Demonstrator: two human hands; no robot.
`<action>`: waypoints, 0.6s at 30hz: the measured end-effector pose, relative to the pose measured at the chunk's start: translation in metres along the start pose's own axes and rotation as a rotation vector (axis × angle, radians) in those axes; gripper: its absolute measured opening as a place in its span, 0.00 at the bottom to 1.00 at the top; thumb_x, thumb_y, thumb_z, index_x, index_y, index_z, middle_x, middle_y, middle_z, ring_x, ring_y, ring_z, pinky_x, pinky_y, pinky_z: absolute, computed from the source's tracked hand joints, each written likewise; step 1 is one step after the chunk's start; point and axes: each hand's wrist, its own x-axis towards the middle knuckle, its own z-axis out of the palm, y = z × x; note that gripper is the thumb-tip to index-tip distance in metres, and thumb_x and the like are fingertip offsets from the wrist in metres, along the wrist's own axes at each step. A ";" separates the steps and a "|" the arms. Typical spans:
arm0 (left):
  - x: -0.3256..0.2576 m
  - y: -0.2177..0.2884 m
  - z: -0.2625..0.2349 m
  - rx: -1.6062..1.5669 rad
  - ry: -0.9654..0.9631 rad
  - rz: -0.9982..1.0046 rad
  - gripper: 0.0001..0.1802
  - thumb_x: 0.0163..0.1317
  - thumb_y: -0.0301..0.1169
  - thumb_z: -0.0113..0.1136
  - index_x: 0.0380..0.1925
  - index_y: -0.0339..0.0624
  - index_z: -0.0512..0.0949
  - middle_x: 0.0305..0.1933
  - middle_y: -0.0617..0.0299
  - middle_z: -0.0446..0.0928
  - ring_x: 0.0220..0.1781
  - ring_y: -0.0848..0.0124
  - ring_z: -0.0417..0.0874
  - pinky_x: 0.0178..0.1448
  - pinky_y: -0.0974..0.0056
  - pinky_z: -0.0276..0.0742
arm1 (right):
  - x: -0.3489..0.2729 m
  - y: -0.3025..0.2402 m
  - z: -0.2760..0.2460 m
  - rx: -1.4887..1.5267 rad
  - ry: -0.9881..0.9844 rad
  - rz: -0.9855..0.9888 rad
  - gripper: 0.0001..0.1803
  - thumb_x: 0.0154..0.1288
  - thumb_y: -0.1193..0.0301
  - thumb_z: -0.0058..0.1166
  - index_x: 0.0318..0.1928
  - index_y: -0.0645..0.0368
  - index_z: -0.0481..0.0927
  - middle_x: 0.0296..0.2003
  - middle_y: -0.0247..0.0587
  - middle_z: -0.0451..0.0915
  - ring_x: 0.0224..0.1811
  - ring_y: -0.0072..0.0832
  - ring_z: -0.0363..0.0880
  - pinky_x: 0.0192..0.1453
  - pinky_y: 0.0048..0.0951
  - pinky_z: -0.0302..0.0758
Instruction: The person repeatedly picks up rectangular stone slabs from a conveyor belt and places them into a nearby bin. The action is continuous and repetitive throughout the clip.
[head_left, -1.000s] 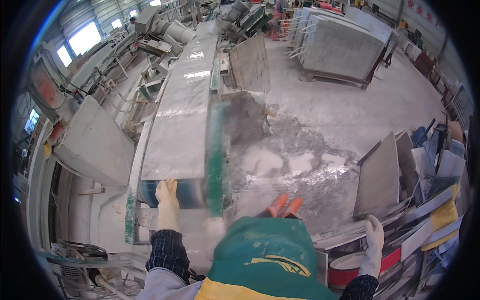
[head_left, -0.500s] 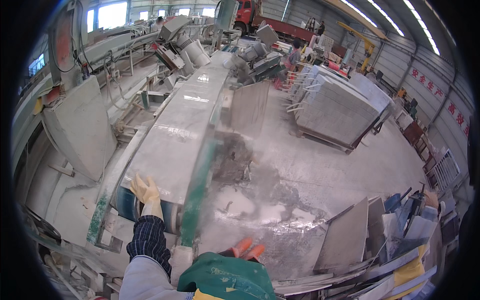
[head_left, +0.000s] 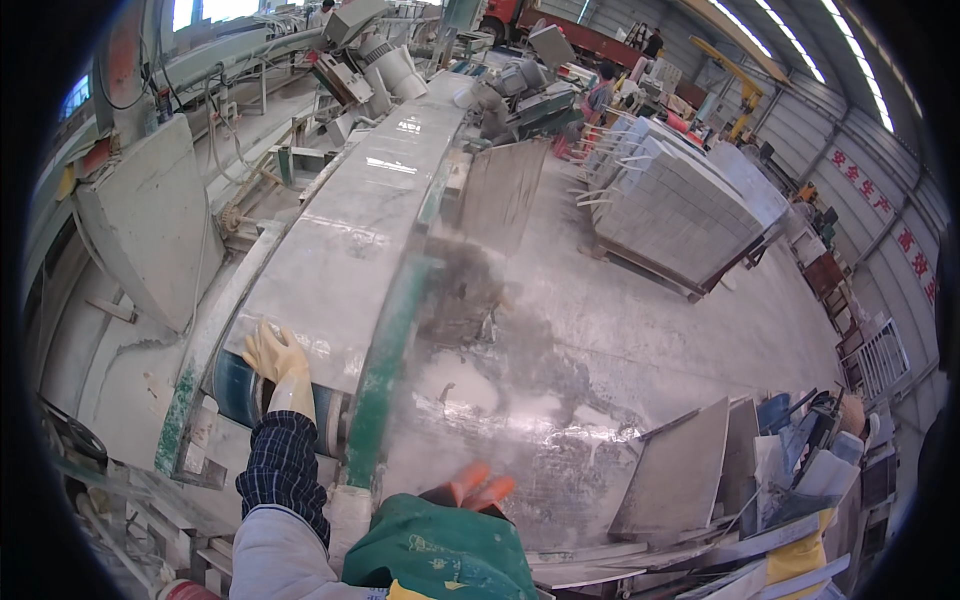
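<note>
My left hand [head_left: 277,360], in a cream rubber glove, rests at the near end of a long, wet, pale grey surface that looks like a stone slab [head_left: 330,270]. Its fingers are stretched out and slightly apart on top, near the left corner. Beneath this end shows the blue curved end of a belt conveyor [head_left: 236,388], with a worn green side rail [head_left: 375,400] along its right. No right hand can be made out; a small yellow patch at the lower edge is too cut off to identify. A green apron [head_left: 450,550] covers my front.
Orange boots [head_left: 472,487] stand on the wet floor right of the rail. Thin panels [head_left: 675,470] and scrap lean at the lower right. A stack of grey slabs [head_left: 680,205] stands farther right. Motors [head_left: 395,72] flank the conveyor's far end, where a person [head_left: 600,92] stands.
The whole view has shifted slightly, bringing the conveyor's near end a little up and left. My left hand stays at the slab's near end, its fingers still stretched out.
</note>
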 end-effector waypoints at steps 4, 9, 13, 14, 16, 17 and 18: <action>0.001 0.002 0.001 0.068 -0.007 -0.018 0.24 0.65 0.39 0.52 0.59 0.41 0.74 0.61 0.51 0.76 0.68 0.51 0.66 0.74 0.47 0.51 | -0.003 0.004 0.002 -0.068 0.028 -0.035 0.29 0.65 0.54 0.51 0.55 0.66 0.76 0.53 0.63 0.76 0.51 0.55 0.78 0.57 0.49 0.75; 0.005 0.003 0.002 0.071 -0.072 -0.039 0.26 0.64 0.41 0.52 0.60 0.44 0.73 0.63 0.54 0.75 0.69 0.53 0.66 0.74 0.46 0.50 | -0.008 -0.006 -0.020 -0.056 -0.015 -0.060 0.28 0.65 0.53 0.52 0.54 0.65 0.77 0.51 0.63 0.77 0.50 0.54 0.78 0.55 0.49 0.75; 0.005 0.004 0.005 0.104 -0.062 -0.038 0.26 0.64 0.41 0.53 0.61 0.46 0.73 0.63 0.55 0.75 0.69 0.54 0.66 0.75 0.46 0.49 | -0.011 -0.010 -0.029 -0.115 -0.047 -0.065 0.28 0.65 0.53 0.52 0.54 0.65 0.77 0.51 0.64 0.77 0.51 0.54 0.78 0.56 0.49 0.75; 0.005 0.003 0.006 0.098 -0.049 -0.034 0.26 0.64 0.41 0.53 0.61 0.46 0.73 0.63 0.55 0.75 0.69 0.54 0.66 0.75 0.46 0.49 | -0.011 -0.009 -0.027 -0.100 -0.038 -0.071 0.28 0.65 0.53 0.52 0.54 0.65 0.77 0.51 0.64 0.77 0.51 0.54 0.78 0.56 0.49 0.75; 0.006 0.003 0.008 0.095 -0.036 -0.026 0.26 0.64 0.41 0.53 0.61 0.46 0.73 0.64 0.55 0.75 0.70 0.54 0.65 0.75 0.46 0.49 | -0.013 -0.005 -0.022 -0.082 -0.004 -0.084 0.28 0.65 0.53 0.52 0.54 0.65 0.77 0.52 0.64 0.77 0.51 0.54 0.77 0.56 0.49 0.75; 0.007 0.003 0.009 0.097 -0.037 -0.028 0.26 0.64 0.41 0.53 0.61 0.46 0.73 0.64 0.56 0.75 0.70 0.54 0.65 0.75 0.46 0.49 | -0.014 -0.003 -0.018 -0.082 0.014 -0.093 0.28 0.65 0.53 0.52 0.54 0.65 0.77 0.52 0.64 0.77 0.51 0.54 0.77 0.56 0.49 0.75; 0.008 0.002 0.010 0.089 -0.043 -0.035 0.26 0.64 0.41 0.54 0.61 0.46 0.73 0.64 0.56 0.75 0.70 0.54 0.65 0.75 0.47 0.49 | -0.015 0.001 -0.014 -0.078 0.034 -0.103 0.28 0.65 0.53 0.52 0.54 0.65 0.77 0.52 0.64 0.77 0.51 0.54 0.77 0.56 0.49 0.75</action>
